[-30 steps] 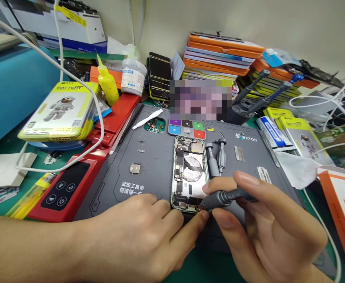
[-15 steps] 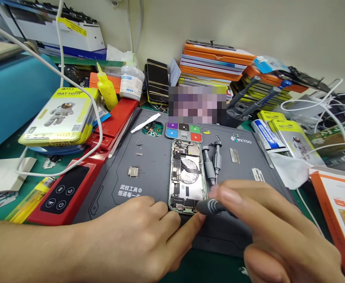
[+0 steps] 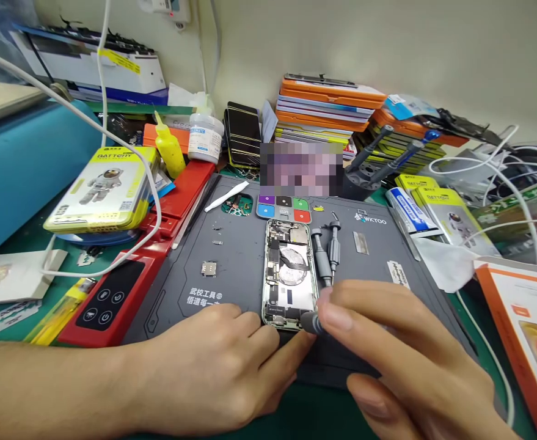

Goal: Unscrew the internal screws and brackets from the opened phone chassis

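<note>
An opened phone [image 3: 288, 297] lies face up on a dark grey mat, its boards, flex cables and round coil bare. My left hand [image 3: 222, 360] is closed at its lower edge, the index finger reaching along to the bottom right corner; the thumb is hidden. In the fingertips of my right hand [image 3: 401, 348] is a grey screwdriver [image 3: 313, 322], held low over that corner, with its tip out of sight. Two more grey screwdrivers [image 3: 323, 260] lie just right of the phone. A coloured magnetic screw tray [image 3: 283, 210] sits behind it.
On the mat [image 3: 245, 244] lie a white pry tool [image 3: 226, 196], a metal SIM reader [image 3: 209, 268] and small parts. A red device [image 3: 107, 299], battery boxes [image 3: 105, 189] and a white cable stand left. Behind are stacked boxes [image 3: 327, 101] and a driver holder [image 3: 364, 177]. An orange-edged box [image 3: 520, 311] is right.
My right hand and screwdriver have shifted slightly left, and the driver stands more steeply at the phone's corner. My left hand stays at the phone's lower edge. The camera view has moved a little.
</note>
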`<move>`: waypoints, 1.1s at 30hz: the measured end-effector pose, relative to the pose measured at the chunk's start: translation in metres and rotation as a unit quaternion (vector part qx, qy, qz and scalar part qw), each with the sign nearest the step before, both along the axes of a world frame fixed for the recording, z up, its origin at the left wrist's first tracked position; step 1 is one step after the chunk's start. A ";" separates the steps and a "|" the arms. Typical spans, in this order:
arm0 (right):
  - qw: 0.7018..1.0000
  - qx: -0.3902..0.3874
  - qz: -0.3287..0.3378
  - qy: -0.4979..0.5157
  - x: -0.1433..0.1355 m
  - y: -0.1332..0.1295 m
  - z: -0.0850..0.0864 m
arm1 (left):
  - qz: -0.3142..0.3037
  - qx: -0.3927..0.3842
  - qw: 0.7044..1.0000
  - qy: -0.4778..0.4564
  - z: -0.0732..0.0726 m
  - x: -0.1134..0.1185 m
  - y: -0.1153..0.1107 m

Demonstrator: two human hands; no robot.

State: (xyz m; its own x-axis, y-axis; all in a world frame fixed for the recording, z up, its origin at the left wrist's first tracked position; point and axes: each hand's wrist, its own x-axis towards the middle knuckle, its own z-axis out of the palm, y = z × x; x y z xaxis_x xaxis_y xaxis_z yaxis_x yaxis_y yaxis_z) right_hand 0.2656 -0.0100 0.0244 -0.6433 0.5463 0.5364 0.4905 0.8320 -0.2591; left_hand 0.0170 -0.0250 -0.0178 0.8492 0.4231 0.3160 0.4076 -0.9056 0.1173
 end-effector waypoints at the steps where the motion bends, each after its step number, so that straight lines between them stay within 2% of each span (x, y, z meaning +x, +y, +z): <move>1: 1.000 -0.002 0.013 -0.006 0.000 0.000 0.000 | 0.000 0.001 1.000 0.000 0.000 0.000 0.000; 3: 0.999 -0.008 0.033 0.002 0.000 0.001 0.001 | 0.001 0.006 1.000 -0.004 -0.001 0.000 0.000; 8: 0.999 0.023 0.020 0.027 -0.005 0.004 0.003 | 0.010 0.030 0.999 -0.023 -0.001 0.001 0.001; 11: 0.999 0.008 0.021 0.044 -0.008 0.005 0.002 | 0.010 0.032 0.999 -0.023 0.000 0.001 0.001; 18: 0.999 0.005 0.016 0.045 -0.009 0.005 -0.005 | 0.007 0.020 0.999 -0.024 -0.001 0.001 0.001; 28: 0.997 0.019 0.045 0.062 -0.012 0.005 -0.008 | -0.006 -0.006 1.000 0.012 0.002 0.000 0.001; 33: 0.996 0.020 0.052 0.070 -0.011 0.007 -0.015 | -0.007 -0.010 1.000 0.013 0.001 -0.001 0.001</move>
